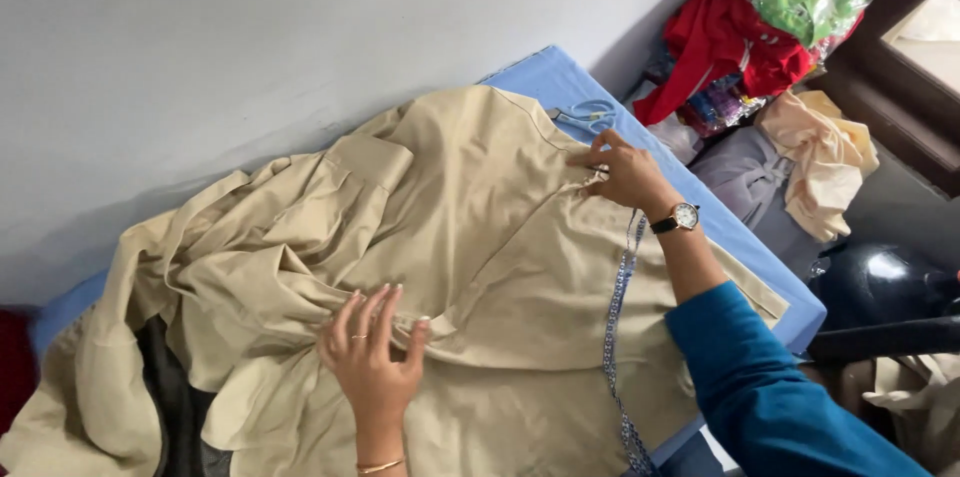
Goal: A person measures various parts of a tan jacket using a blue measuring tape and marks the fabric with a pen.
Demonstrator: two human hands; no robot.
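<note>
Pressing beige cloth (470, 227) flat — left hand (372, 357), right hand (625, 172) pinching tape's (615, 317) hidden end

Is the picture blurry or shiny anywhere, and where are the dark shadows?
In the head view, the beige cotton garment is evenly lit and fairly sharp; the round dark helmet-like object shows a bright glare spot; soft shadow falls on the grey wall behind the cloth; the left hand looks slightly soft.

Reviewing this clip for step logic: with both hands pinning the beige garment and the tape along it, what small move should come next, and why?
Probably the left hand should smooth the beige garment flatter. The right hand already pins the measuring tape at its far end, yet the cloth by the left hand is bunched in folds.
</note>
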